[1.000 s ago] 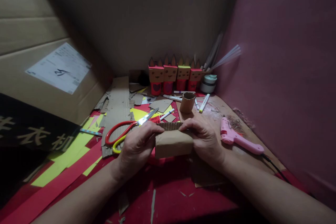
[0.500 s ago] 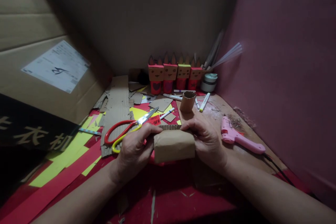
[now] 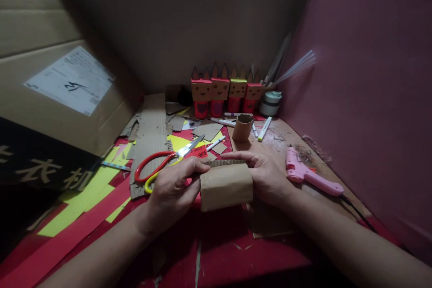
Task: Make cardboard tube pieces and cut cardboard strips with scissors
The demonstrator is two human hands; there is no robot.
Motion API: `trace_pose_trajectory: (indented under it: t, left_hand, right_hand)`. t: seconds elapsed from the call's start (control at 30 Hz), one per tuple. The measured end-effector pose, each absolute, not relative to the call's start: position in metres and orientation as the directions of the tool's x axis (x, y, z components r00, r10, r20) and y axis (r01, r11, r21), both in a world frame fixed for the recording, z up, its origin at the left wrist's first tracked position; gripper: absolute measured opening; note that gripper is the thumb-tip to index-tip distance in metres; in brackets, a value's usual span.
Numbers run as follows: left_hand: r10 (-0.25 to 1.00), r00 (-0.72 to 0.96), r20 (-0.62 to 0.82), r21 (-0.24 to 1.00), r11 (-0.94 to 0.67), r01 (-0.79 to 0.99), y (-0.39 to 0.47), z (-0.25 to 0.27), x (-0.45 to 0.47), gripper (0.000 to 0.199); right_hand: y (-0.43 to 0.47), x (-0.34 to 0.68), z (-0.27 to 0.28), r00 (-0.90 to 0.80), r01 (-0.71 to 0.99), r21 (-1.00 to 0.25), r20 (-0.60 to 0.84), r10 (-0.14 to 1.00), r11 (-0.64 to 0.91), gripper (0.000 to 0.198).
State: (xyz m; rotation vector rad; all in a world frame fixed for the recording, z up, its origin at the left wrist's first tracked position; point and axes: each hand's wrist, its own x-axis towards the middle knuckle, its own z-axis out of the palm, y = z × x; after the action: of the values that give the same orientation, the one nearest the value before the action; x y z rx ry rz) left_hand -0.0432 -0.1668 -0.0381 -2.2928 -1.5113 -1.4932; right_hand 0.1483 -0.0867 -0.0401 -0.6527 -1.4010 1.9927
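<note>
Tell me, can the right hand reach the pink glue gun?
Probably yes: the pink glue gun lies just right of the right hand, with nothing visible blocking it, though that hand is busy at the folded cardboard.

Between the forearms (image 3: pixel 111 245), a hand could pass toward the near edge of the table (image 3: pixel 222 236). Scissors (image 3: pixel 180 154) crowd the left hand (image 3: pixel 173 189), a tube (image 3: pixel 242 131) stands beyond the right hand (image 3: pixel 268 177), a glue gun (image 3: pixel 299 172) lies by the right edge, figures (image 3: pixel 220 91) line the far edge.
</note>
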Motion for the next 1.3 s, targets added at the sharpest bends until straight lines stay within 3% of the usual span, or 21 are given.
trace_pose_trajectory:
  t: [0.1,0.2,0.33,0.47,0.8,1.0,1.3]
  left_hand:
    - [0.71,0.086,0.699,0.437,-0.519,0.734,-0.166,-0.038,-0.045,0.015]
    - [0.751,0.045,0.659,0.499,-0.481,0.721,-0.165,-0.037,-0.046,0.014]
    - [0.786,0.018,0.618,0.547,-0.447,0.707,-0.165,-0.037,-0.045,0.015]
    - [0.782,0.008,0.623,0.549,-0.444,0.708,-0.167,-0.041,-0.044,0.014]
    - [0.758,0.043,0.651,0.532,-0.497,0.686,-0.169,-0.034,-0.039,0.013]
    - [0.824,-0.063,0.564,0.721,-0.453,0.525,-0.171,-0.027,-0.034,0.008]
    - [0.954,-0.171,0.246,0.961,-0.218,0.168,-0.166,-0.02,-0.029,0.011]
  right_hand:
    - [-0.088,0.148,-0.039,-0.715,-0.231,-0.945,0.005,0.699,-0.23,0.046]
    - [-0.091,0.147,-0.039,-0.694,-0.309,-0.945,0.149,0.705,-0.104,0.053]
    - [-0.093,0.146,-0.042,-0.586,-0.281,-0.957,0.226,0.778,0.067,0.018]
    - [-0.094,0.146,-0.044,-0.48,-0.26,-0.954,0.264,0.836,0.152,0.011]
    - [-0.097,0.149,-0.04,-0.468,-0.238,-0.961,0.243,0.85,0.144,0.015]
    - [-0.104,0.149,-0.034,-0.439,-0.265,-0.951,0.267,0.858,0.161,0.019]
    - [-0.1,0.148,-0.035,-0.503,-0.312,-0.943,0.264,0.823,0.112,0.036]
